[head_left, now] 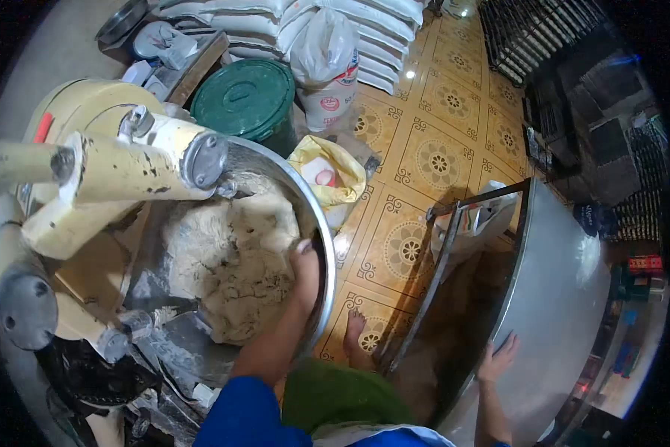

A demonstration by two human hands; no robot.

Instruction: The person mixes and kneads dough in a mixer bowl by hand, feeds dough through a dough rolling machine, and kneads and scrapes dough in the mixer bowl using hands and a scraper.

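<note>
A large metal bowl (326, 253) at the left holds a thick mass of pale dough (253, 276), its surface rough and cracked. My left hand (305, 262) reaches inside, at the dough's right edge close to the bowl wall, its fingers curled against the dough and partly hidden. On the right, my right hand (496, 360) rests with fingers spread on the near edge of a smooth metal table (554, 298). It holds nothing. A cream-painted mixer arm (126, 167) extends over the bowl's left part.
Behind the bowl stand a green lidded bin (242, 97), a yellow bag (331, 175) and a tied white sack (327, 97). Stacked white sacks (249, 26) line the back. Patterned tiles (439, 160) run between bowl and table, where a bare foot (357, 335) shows. Dark racks stand at the right.
</note>
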